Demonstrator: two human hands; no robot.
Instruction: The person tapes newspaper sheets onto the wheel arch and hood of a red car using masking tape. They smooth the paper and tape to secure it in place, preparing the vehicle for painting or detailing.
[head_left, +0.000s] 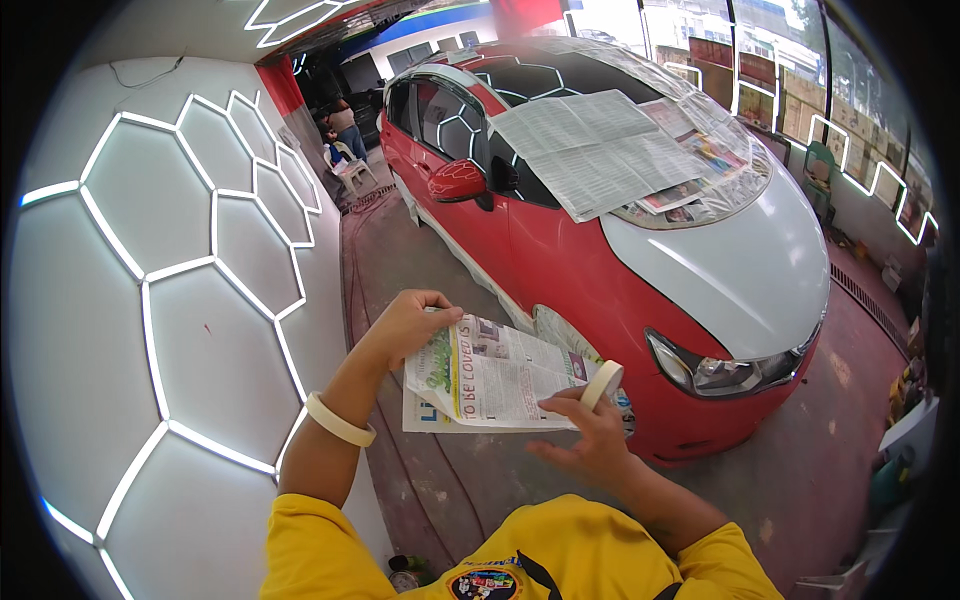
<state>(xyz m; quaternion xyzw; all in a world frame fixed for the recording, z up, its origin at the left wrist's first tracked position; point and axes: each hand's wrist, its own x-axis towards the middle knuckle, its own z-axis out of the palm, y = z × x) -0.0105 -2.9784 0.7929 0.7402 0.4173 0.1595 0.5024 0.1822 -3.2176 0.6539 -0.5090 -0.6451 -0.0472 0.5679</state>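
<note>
My left hand (420, 326) pinches the upper left corner of a folded newspaper sheet (502, 375) between thumb and fingers. A roll of pale masking tape (602, 384) is hooked on a finger of my right hand (589, 439), which is at the sheet's lower right. Its other fingers are spread, one resting on or just over the paper. Around my left forearm hangs a second tape roll (339, 421). Beyond the sheet stands a red car (555, 262) with a white hood (727, 247). Newspaper (592, 142) covers its windshield area, and more paper (559, 330) lines the front wheel.
A white wall (180, 322) with hexagonal light strips rises close on my left. Hoses (405, 465) run along the floor beside it. Another person (345, 124) stands by a white plastic chair (352, 171) at the back. A green chair (819, 165) stands to the right of the car.
</note>
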